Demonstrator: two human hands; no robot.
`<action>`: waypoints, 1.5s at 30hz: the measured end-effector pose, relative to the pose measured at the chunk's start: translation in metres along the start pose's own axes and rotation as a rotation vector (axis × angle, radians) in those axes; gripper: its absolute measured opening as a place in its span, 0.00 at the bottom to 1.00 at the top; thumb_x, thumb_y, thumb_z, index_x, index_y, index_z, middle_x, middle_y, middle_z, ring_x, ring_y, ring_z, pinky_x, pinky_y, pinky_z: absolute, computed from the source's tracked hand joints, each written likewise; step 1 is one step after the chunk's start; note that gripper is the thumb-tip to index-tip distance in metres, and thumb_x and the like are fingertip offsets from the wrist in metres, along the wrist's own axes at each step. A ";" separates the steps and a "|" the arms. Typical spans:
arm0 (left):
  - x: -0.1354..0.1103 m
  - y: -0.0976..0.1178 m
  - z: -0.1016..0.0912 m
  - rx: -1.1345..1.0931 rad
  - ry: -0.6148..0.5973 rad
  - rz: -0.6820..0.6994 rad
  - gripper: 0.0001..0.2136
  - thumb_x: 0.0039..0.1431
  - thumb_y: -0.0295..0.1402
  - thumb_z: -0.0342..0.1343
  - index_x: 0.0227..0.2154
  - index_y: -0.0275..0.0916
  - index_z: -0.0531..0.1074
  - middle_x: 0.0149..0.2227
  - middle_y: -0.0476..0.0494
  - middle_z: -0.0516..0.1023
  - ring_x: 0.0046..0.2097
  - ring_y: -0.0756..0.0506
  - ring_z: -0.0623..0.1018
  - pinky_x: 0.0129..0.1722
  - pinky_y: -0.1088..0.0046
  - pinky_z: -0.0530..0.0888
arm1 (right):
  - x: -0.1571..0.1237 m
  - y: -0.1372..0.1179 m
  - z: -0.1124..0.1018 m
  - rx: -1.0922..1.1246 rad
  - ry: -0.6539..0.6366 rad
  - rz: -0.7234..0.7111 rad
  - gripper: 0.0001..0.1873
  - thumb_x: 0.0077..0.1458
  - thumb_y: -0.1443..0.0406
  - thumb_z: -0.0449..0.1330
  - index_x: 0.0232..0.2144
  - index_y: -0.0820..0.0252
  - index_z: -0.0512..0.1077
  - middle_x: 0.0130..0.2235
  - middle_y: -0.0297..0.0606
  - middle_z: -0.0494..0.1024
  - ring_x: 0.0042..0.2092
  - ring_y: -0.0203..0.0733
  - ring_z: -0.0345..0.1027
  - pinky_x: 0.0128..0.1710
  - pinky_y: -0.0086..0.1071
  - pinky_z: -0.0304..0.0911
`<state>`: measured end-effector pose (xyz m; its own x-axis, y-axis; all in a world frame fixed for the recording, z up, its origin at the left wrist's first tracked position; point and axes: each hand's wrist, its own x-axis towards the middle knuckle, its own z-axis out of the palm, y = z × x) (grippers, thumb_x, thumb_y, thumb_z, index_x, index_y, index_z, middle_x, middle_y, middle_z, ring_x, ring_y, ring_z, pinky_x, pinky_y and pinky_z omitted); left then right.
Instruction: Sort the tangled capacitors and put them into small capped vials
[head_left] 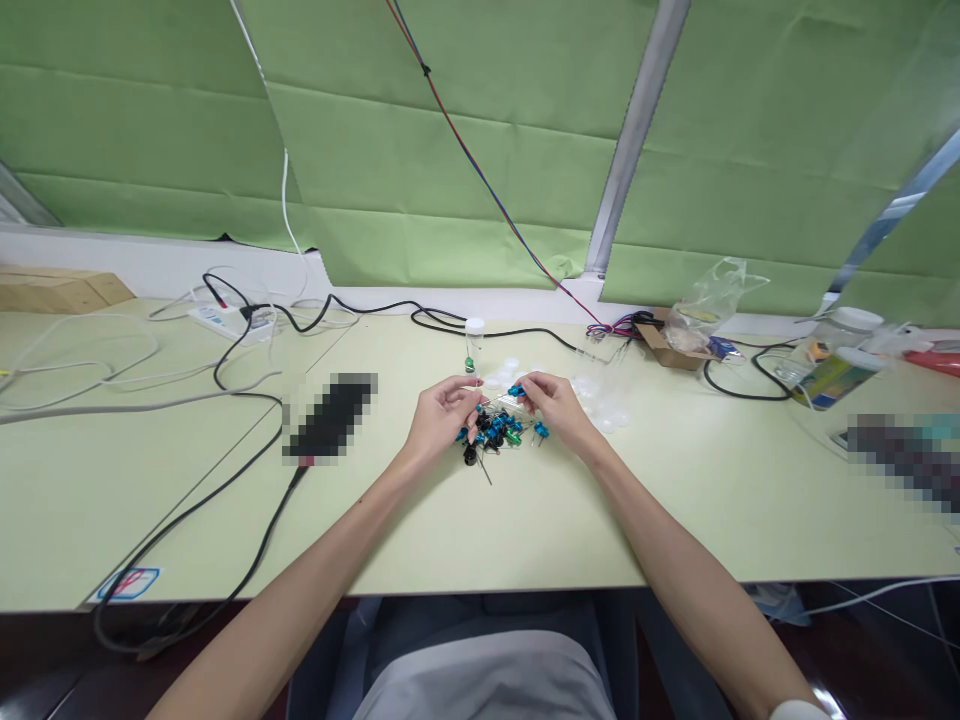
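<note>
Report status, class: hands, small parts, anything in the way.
Right hand pinching blue part; left hand close by, grip unclear. Loose pile of small parts by both hands. Tube beyond left hand, seemingly not blocking.

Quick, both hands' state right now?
Left hand: curled; cannot tell whether its grip is closed or holding anything.
Right hand: closed, pinching a small blue component.

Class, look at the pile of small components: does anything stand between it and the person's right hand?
Nothing visible does. The right hand, pinching a blue component, is beside the far right edge of the pile; the left hand is at its left.
</note>
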<state>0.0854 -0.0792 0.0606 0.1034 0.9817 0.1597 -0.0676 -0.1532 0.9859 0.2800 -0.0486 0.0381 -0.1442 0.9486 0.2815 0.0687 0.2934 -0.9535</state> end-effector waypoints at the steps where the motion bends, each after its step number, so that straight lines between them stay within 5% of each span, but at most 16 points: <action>1: 0.000 0.000 0.000 0.002 0.001 -0.002 0.14 0.51 0.37 0.63 0.39 0.35 0.74 0.21 0.50 0.73 0.16 0.53 0.67 0.20 0.74 0.65 | 0.000 0.000 0.000 -0.005 -0.003 -0.002 0.21 0.53 0.48 0.60 0.31 0.60 0.73 0.25 0.35 0.72 0.26 0.35 0.60 0.27 0.30 0.58; 26: -0.001 0.002 0.000 0.031 0.013 -0.012 0.15 0.50 0.38 0.64 0.37 0.34 0.75 0.21 0.49 0.73 0.17 0.52 0.69 0.21 0.74 0.66 | -0.002 -0.006 -0.003 -0.105 -0.091 0.009 0.20 0.52 0.48 0.60 0.29 0.60 0.74 0.24 0.34 0.73 0.24 0.35 0.61 0.26 0.30 0.58; 37: -0.002 -0.005 0.001 0.205 0.051 0.158 0.12 0.56 0.37 0.58 0.40 0.36 0.75 0.20 0.51 0.72 0.18 0.50 0.73 0.25 0.73 0.70 | -0.004 -0.006 0.003 -0.014 -0.020 0.081 0.23 0.48 0.46 0.63 0.29 0.61 0.74 0.24 0.35 0.75 0.23 0.35 0.61 0.25 0.31 0.59; 45: -0.002 0.000 0.002 -0.020 0.089 0.147 0.16 0.50 0.40 0.65 0.39 0.36 0.74 0.29 0.47 0.76 0.27 0.49 0.77 0.32 0.70 0.77 | -0.006 -0.006 0.013 0.241 -0.025 0.231 0.22 0.42 0.48 0.69 0.27 0.61 0.74 0.25 0.36 0.76 0.24 0.34 0.64 0.25 0.30 0.60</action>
<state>0.0874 -0.0812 0.0607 0.0026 0.9551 0.2963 -0.0954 -0.2947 0.9508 0.2673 -0.0579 0.0405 -0.1761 0.9828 0.0551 -0.1326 0.0318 -0.9907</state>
